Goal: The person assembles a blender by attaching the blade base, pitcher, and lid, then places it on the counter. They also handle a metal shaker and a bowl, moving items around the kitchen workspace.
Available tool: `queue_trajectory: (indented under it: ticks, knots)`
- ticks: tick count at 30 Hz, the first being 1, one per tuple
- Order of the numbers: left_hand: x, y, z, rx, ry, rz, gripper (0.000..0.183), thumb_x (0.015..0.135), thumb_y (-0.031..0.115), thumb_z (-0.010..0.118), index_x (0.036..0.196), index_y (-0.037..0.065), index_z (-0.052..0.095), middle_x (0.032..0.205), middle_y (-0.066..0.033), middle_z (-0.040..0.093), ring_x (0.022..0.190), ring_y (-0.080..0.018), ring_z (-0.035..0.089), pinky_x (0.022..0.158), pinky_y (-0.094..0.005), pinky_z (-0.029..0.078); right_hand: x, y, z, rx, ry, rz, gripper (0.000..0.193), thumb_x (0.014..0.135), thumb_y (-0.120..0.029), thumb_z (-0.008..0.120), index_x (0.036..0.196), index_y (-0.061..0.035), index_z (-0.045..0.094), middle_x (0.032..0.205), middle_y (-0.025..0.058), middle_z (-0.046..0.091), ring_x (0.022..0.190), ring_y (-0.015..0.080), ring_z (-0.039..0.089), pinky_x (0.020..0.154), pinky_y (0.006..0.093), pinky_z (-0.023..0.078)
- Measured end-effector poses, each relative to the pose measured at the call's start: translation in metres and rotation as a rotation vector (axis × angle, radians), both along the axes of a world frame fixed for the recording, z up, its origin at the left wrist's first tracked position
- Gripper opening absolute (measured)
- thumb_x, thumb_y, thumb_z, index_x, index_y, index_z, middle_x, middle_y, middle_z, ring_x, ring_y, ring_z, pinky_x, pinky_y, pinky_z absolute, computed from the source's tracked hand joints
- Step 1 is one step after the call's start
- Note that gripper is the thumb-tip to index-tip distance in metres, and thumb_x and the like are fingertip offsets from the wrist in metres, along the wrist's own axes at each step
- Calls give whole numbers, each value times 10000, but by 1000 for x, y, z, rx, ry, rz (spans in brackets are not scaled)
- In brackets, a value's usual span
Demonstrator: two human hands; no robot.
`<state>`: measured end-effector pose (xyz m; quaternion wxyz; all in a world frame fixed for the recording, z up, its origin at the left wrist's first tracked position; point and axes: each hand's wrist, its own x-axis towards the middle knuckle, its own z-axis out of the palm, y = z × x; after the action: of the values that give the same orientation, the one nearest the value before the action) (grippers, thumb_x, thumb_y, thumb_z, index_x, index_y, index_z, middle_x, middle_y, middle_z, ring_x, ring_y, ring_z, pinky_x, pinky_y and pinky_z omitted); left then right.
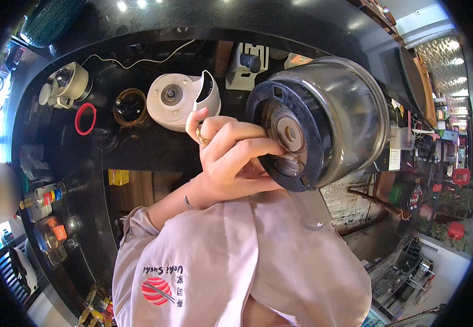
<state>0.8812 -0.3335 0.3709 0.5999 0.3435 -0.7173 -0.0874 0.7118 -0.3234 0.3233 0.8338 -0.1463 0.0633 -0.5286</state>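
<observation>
Item: blender jar (345, 109), clear glass with a black screw base (288, 136), held up near my face, base turned toward me, above the black counter (154, 150).

Left hand (231, 158): fingers curled onto the base's blade coupling, pinching it; a gold ring shows.

Right hand: not in view; whether it holds the jar's far side I cannot tell.

Handling, by my judgement: heavy, rigid, breakable, smooth glass likely slippery; best gripped round the ribbed black base or the jar's handle.

Also on the counter: white motor unit (179, 101); red sealing ring (85, 118); brown ring (130, 106); small white grinder cup (70, 84).

Labels: bottle (46, 197) at left with a red, yellow and blue band; yellow packet (118, 177) below the counter edge.
</observation>
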Motion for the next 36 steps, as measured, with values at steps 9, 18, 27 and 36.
queue_trajectory:
  ticks: [9, 18, 27, 36]
  knots:
    - [-4, 3, -23, 14, 109, -20, 437, 549, 351, 888, 911, 178, 714, 938, 42, 636, 878, -174, 559, 990, -418, 339, 8, -12, 20, -40, 291, -15, 1168, 718, -802, 596, 1514, -72, 153, 1084, 108, 560, 924, 203, 573, 819, 295, 451]
    - [107, 23, -65, 193, 605, 225, 436, 813, 84, 719, 1189, 21, 507, 1257, -168, 550, 1211, -268, 514, 1072, -407, 371, 65, -29, 71, -215, 727, 113, 1251, 703, -809, 605, 1573, -60, 108, 1126, 120, 569, 955, 207, 579, 847, 289, 453]
    - [192, -27, -33, 468, 361, -236, 1040, 794, 645, 671, 1494, -45, 332, 1569, -236, 285, 1478, -332, 266, 1189, -447, 214, 152, -20, -32, -198, 1013, -63, 1131, 838, -692, 600, 1595, -144, -37, 1358, 178, 511, 1230, 259, 552, 992, 396, 489]
    - [209, -156, -66, 829, 507, -808, 511, 861, 66, 422, 1361, -35, 455, 1388, -164, 500, 1354, -259, 436, 1150, -372, 306, 235, -4, -39, -5, 1093, -291, 744, 976, -187, 613, 1537, -18, 156, 1492, 159, 384, 1360, 259, 410, 1104, 423, 358]
